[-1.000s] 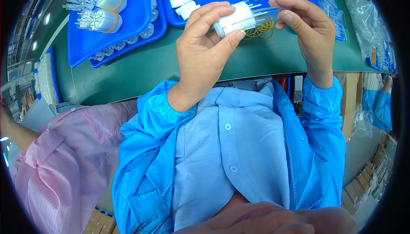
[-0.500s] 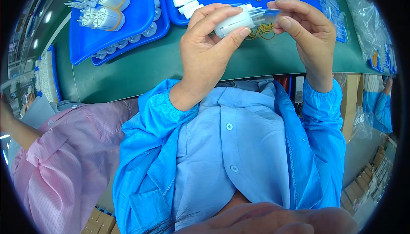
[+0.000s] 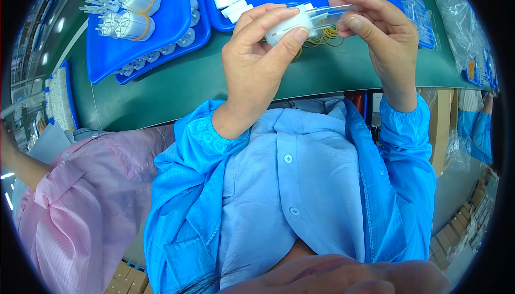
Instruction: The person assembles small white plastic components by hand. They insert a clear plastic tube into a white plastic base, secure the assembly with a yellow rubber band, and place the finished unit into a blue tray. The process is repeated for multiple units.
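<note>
Clasping a smooth, white, rounded block (image 3: 284, 26) in the curled left hand (image 3: 255, 53); pinching a clear, glossy plastic piece (image 3: 331, 11) between right hand (image 3: 387, 39) fingertips, near thin, looped yellow bands (image 3: 326, 39).

Legible text, from where I stand: none. I can read no lettering, number or sign on the white cylindrical piece (image 3: 285, 27), the blue tray (image 3: 129, 53) at left, the clear plastic bag (image 3: 453, 20) at right or the light-blue shirt (image 3: 316, 181). Brown boxes (image 3: 458, 222), lower right: too small to tell.
</note>
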### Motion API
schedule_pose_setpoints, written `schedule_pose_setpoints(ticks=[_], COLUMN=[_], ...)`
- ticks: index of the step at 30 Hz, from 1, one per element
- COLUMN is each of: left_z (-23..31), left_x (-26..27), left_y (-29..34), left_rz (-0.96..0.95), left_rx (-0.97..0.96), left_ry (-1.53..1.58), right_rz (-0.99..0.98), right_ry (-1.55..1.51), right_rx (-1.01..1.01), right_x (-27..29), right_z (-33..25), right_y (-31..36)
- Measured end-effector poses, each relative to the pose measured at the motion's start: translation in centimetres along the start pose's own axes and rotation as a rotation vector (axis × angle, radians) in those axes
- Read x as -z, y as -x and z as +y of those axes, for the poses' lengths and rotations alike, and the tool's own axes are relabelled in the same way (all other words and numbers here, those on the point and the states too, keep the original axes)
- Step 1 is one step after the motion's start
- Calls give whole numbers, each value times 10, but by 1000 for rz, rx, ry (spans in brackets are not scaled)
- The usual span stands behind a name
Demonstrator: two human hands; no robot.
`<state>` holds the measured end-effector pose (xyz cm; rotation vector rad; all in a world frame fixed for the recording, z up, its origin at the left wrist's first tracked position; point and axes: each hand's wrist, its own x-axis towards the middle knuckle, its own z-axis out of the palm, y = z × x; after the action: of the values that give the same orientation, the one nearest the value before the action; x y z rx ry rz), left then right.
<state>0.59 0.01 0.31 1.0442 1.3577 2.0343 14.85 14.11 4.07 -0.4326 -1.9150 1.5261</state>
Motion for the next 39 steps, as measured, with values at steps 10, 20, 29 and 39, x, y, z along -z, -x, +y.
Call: schedule_pose_setpoints(ticks=[10,20,29,39], left_z=[-4,-3,-3,-3], left_x=[3,5,1,-1], left_y=[-2,-4,-3,-3], left_rz=[30,-22,-14,-34], left_rx=[-5,-73,-124,-101], left_ry=[46,-30,28,81], right_rz=[-141,-173,-89,-69], right_ry=[67,84,-139,-135], right_rx=[187,215,37,95], right_x=[2,8,7,6], right_z=[2,7,8,7], right_y=[-4,-4,-8,-14])
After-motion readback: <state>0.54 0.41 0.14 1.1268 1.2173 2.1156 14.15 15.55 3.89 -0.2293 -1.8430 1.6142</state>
